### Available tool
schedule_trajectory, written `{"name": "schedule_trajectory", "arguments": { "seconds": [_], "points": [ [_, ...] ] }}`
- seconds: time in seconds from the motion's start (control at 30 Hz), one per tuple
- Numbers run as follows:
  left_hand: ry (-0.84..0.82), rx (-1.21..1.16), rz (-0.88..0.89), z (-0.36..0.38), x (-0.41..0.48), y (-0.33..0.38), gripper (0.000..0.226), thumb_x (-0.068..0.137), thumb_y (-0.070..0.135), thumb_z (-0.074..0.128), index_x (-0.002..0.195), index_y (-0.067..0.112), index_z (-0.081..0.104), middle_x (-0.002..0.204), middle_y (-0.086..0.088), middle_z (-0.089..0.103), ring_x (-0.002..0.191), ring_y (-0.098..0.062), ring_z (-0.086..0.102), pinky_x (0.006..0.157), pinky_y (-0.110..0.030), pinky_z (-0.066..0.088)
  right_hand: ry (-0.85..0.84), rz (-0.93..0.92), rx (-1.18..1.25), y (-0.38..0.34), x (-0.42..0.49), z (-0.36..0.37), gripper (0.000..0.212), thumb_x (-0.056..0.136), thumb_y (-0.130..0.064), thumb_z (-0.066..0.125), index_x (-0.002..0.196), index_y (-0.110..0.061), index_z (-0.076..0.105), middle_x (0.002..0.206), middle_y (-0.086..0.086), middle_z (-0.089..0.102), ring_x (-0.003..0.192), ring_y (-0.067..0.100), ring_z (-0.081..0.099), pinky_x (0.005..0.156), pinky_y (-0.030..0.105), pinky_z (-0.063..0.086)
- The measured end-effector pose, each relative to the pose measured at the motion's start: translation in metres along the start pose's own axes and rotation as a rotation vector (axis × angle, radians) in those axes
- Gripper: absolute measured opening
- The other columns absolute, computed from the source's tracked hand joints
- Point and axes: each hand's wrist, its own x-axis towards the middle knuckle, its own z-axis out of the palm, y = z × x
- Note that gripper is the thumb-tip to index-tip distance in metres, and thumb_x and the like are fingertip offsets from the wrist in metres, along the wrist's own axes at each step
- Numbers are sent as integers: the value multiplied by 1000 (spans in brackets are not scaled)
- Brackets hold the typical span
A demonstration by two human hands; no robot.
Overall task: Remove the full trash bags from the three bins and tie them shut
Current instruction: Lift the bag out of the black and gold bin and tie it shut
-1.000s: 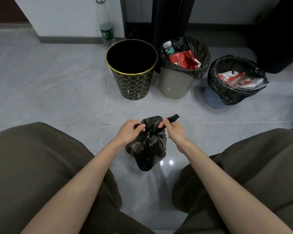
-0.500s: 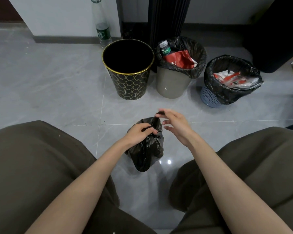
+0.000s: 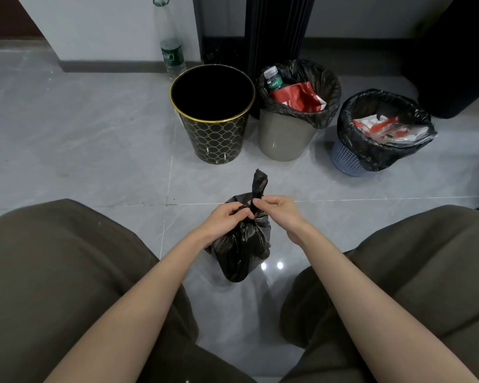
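Bag (image 3: 241, 252) sits low between the left leg (image 3: 53, 266) and right leg (image 3: 426, 258), at or just off the floor (image 3: 94, 150), can't tell which. Left hand (image 3: 227, 218) has its fingers curled round the gathered neck from the left. Right hand (image 3: 280, 214) pinches the twisted tail (image 3: 260, 183) just above that, thumb and forefinger. The tail pokes up and away from the body, with its long axis pointing at the bins, so I'd guess the right hand does the looping while the left anchors. The legs box in the sides, but there's open floor ahead. Further out, well apart from the hands: the black bin (image 3: 212, 139) with no liner, then the grey bin (image 3: 284, 139) and blue bin (image 3: 346, 158), both with full bags in them.
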Motion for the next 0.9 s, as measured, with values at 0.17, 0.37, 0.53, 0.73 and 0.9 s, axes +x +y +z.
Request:
{"name": "schedule_trajectory", "arguments": {
  "seconds": [0.17,0.37,0.53,0.73,0.9],
  "points": [
    [198,26,-311,-25,6,-4,21,83,11,53,64,17,59,68,-3,57,62,-16,47,56,-26,34,-27,102,101,9,2,0,19,95,-27,56,96,-15,71,95,-2,73,63,4,47,61,15,38],
    [237,527,17,-32,2,14,45,93,39,49,133,21,42,137,-6,47,124,-27,41,101,-42,37,-69,-22,29,8,2,7,20,97,-19,52,95,-8,69,83,4,72,66,-3,61,62,7,45],
    [147,1225,662,-34,4,30,61,89,16,59,141,38,35,152,8,27,137,-28,23,109,-43,25,-121,-84,-110,9,5,10,21,95,-20,56,86,-13,73,76,2,70,73,2,60,78,20,46],
    [56,1584,568,-33,11,36,20,94,17,50,105,31,60,103,10,62,108,-15,46,91,-28,29,-176,-107,-147,11,5,10,26,98,-15,49,99,-1,71,68,-2,58,55,-4,50,56,6,38],
    [-52,944,85,-42,9,50,31,97,27,41,71,18,56,74,-2,57,76,-19,55,65,-27,37,-253,-159,-268,18,6,8,21,97,-16,51,102,-8,70,78,-3,61,72,1,53,70,8,41]
  ]
}}
